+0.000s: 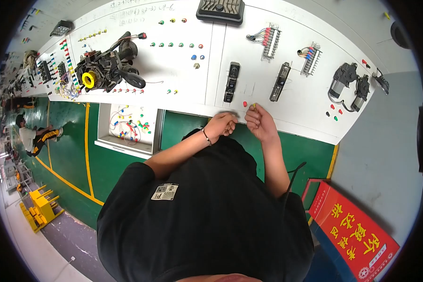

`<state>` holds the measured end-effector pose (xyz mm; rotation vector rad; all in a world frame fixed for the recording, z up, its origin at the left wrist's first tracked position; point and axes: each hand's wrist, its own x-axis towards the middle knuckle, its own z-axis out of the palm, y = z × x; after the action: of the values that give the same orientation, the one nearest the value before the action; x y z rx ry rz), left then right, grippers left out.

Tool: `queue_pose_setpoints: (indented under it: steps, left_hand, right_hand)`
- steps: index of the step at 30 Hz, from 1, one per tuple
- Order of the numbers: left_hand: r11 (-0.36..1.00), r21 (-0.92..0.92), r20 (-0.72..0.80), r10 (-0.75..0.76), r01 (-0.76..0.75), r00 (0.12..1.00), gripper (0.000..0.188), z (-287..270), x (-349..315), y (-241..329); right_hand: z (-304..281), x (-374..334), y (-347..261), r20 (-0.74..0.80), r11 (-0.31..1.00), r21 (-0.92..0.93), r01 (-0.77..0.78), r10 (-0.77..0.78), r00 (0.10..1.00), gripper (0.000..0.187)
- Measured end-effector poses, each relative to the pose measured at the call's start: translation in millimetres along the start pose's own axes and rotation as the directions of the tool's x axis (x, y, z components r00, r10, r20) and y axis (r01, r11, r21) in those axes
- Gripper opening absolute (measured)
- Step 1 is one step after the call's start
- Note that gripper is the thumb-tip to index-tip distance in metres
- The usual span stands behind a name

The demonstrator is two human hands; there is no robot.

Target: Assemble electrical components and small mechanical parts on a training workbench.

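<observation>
My right hand is at the near edge of the white panel, its thumb and fingers pinching a small yellow plug. Just left of it my left hand is closed, fingers curled inward; what it holds, if anything, is hidden. A small red plug lies on the panel close to both hands. Beyond them are a black switch strip and a grey-black switch strip, both fixed lengthwise to the panel.
An open drawer with coloured wires and plugs juts out at left. A steering-column assembly, terminal blocks and black motors are on the panel. A red sign stands at right; another person sits far left.
</observation>
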<state>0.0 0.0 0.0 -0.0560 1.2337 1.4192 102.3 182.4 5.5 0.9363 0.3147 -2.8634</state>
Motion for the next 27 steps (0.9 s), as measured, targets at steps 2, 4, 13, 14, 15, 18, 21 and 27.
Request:
queue_pose_setpoints:
  steps: [2,4,13,14,15,18,21,27]
  left_hand:
    - [0.998,-0.055,0.043,-0.011,0.013,0.999,0.022,-2,-3,2]
    - [0.998,-0.058,0.04,-0.003,0.005,0.999,0.022,-12,-11,1]
    - [0.984,-0.179,-0.025,0.008,-0.012,1.0,0.018,-70,-43,-31]
    - [0.988,-0.151,-0.039,0.029,-0.035,0.999,0.016,-76,-47,-31]
    - [0.988,-0.151,-0.025,0.029,-0.033,0.999,0.016,-82,-50,-32]
    - [0.972,-0.22,-0.018,0.08,-0.082,0.997,0.016,-100,-55,-38]
    - [0.962,-0.252,-0.03,0.105,-0.109,0.994,0.016,-108,-62,-49]
    - [0.929,-0.276,-0.034,0.247,-0.246,0.969,0.018,-122,-61,-56]
  right_hand:
    - [-1,2,1,0.009,0.99,0.137,0.023,-0.024,1.0,0.03]
    - [1,3,9,-0.051,0.995,0.056,0.081,-0.078,0.996,0.031]
    - [20,8,18,-0.182,0.981,0.05,0.187,-0.175,0.968,0.033]
    - [20,10,19,-0.222,0.976,-0.018,0.215,-0.214,0.951,0.032]
    - [20,12,20,-0.227,0.974,-0.022,0.227,-0.226,0.947,0.032]
    - [22,18,20,-0.334,0.926,-0.293,0.236,-0.331,0.883,0.031]
    - [20,17,16,-0.41,0.809,-0.575,0.12,-0.412,0.813,0.034]
    - [38,-2,17,0.182,-0.627,-0.63,-0.458,-0.693,0.698,0.039]
